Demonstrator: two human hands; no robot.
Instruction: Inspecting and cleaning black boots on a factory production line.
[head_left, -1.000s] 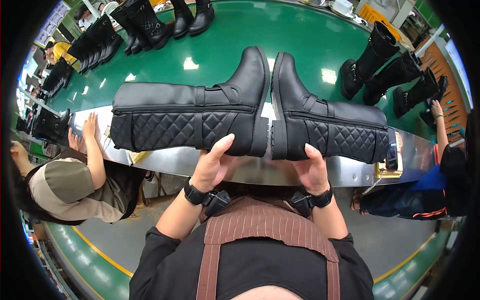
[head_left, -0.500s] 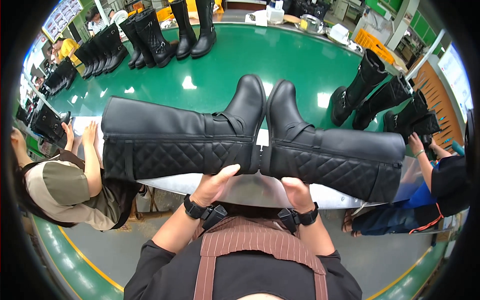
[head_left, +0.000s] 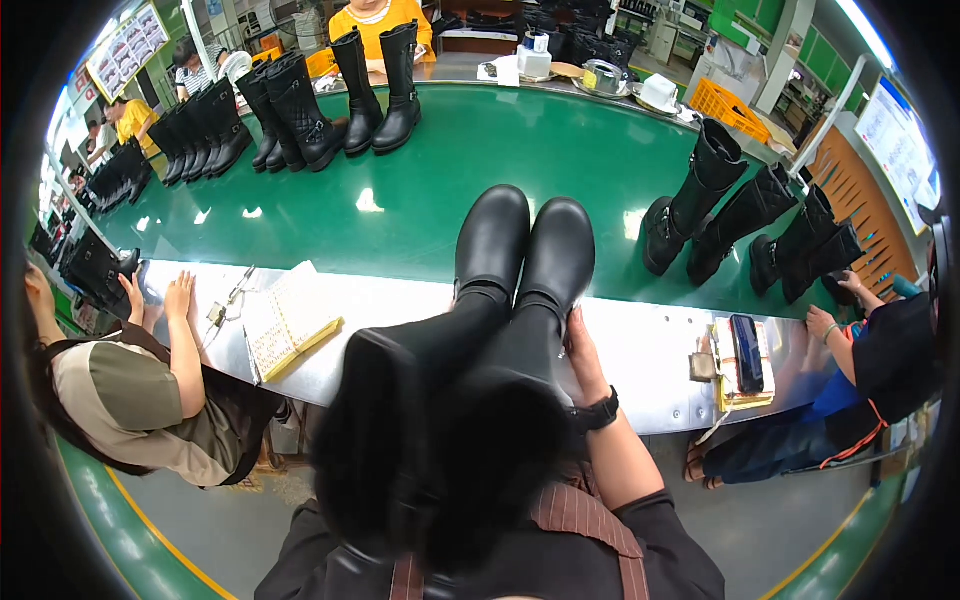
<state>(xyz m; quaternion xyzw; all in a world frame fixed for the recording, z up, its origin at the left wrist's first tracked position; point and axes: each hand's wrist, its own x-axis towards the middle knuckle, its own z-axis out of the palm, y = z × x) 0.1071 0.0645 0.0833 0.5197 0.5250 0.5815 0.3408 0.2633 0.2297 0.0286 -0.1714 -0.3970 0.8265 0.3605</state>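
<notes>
Head view shows a pair of tall black boots point(head_left: 500, 330) held side by side, toes pointing away over the steel bench edge point(head_left: 650, 350) and shafts rising toward the camera, where they blur. Right hand point(head_left: 582, 352) lies against the outer side of the right boot's ankle, fingers loosely curved along the leather; how firmly it grips I cannot tell. Left hand is hidden behind the shafts, so its state cannot be told. To handle this well, I judge both boots should be kept pressed together and level, soles matched at toe and heel, with the grip kept low near the ankles. An open notebook point(head_left: 290, 318) lies just left on the bench, and a phone point(head_left: 746, 352) well to the right.
</notes>
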